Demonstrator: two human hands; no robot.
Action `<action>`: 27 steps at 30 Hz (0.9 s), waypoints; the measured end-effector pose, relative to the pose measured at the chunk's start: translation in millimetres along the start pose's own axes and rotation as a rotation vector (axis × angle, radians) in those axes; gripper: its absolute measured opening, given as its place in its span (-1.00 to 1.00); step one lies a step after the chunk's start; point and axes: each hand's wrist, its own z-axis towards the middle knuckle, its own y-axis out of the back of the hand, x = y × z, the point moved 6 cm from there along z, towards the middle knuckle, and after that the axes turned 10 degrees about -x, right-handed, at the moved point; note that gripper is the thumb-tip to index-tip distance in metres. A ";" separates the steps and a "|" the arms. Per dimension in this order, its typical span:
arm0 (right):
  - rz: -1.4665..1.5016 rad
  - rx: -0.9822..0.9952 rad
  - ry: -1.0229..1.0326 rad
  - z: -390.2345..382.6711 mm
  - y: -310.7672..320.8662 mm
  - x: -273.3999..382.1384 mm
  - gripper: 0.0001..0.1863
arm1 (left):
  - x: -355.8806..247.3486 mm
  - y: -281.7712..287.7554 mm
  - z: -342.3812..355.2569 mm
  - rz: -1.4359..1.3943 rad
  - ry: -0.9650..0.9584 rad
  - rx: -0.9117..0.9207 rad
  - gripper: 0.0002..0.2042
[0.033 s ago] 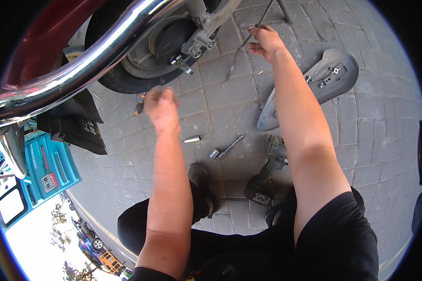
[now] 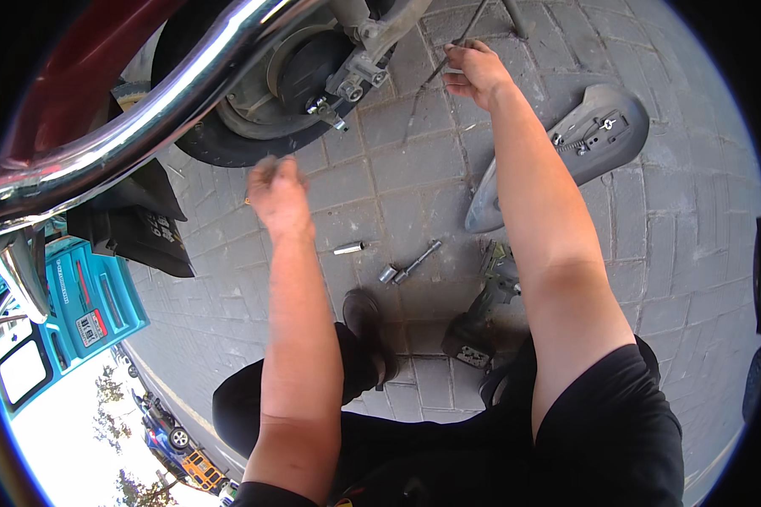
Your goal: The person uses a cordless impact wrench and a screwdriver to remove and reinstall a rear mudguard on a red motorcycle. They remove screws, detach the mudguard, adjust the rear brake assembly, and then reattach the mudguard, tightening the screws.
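Observation:
My right hand [image 2: 475, 72] is closed, pinching a thin dark cable [image 2: 435, 74] whose blurred lower end hangs over the paving. My left hand [image 2: 277, 193] is smeared by motion in front of the wheel, its fingers seemingly curled. It covers most of an orange-and-black handle [image 2: 248, 201]; whether it grips this is hidden. Beyond both hands, at upper left, is the scooter wheel's black tyre [image 2: 254, 155], with a metal hub [image 2: 309, 76] and a small bright lever with a bolt [image 2: 325, 110].
On the grey paving lie a metal socket [image 2: 349, 248], a ratchet-like bar with a socket [image 2: 410, 264], a cordless power tool [image 2: 482, 317] by my feet and a grey cover [image 2: 596, 139] holding small parts. A chrome bar [image 2: 144, 110] crosses upper left, above a turquoise tool case [image 2: 101, 291].
My left hand has shifted slightly left, covering more of the orange-and-black handle. My right hand has edged a little up and left with the cable, whose lower end has moved slightly left.

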 end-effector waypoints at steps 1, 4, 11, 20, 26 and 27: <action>-0.002 0.022 -0.007 -2.2 -4.1 -3.3 -0.61 | -3.9 3.9 3.2 0.019 0.025 0.012 -0.79; -0.003 0.081 -0.061 -17.5 -16.4 -20.5 -0.68 | 0.0 3.2 1.6 0.164 0.037 0.124 -0.84; 0.498 -0.407 0.058 -23.0 55.0 0.9 -0.68 | 47.8 -42.1 -54.1 0.045 0.362 0.317 -0.82; 0.779 -0.449 0.172 -0.6 70.6 26.8 -0.67 | 36.0 -162.2 -58.1 -0.188 0.460 0.533 -0.77; 0.820 -0.447 0.168 5.7 55.3 30.1 -0.66 | 35.0 -173.7 -53.4 -0.193 0.482 0.510 -0.74; 0.803 -0.451 0.169 5.3 53.8 29.5 -0.66 | 35.4 -174.1 -53.2 -0.189 0.487 0.515 -0.74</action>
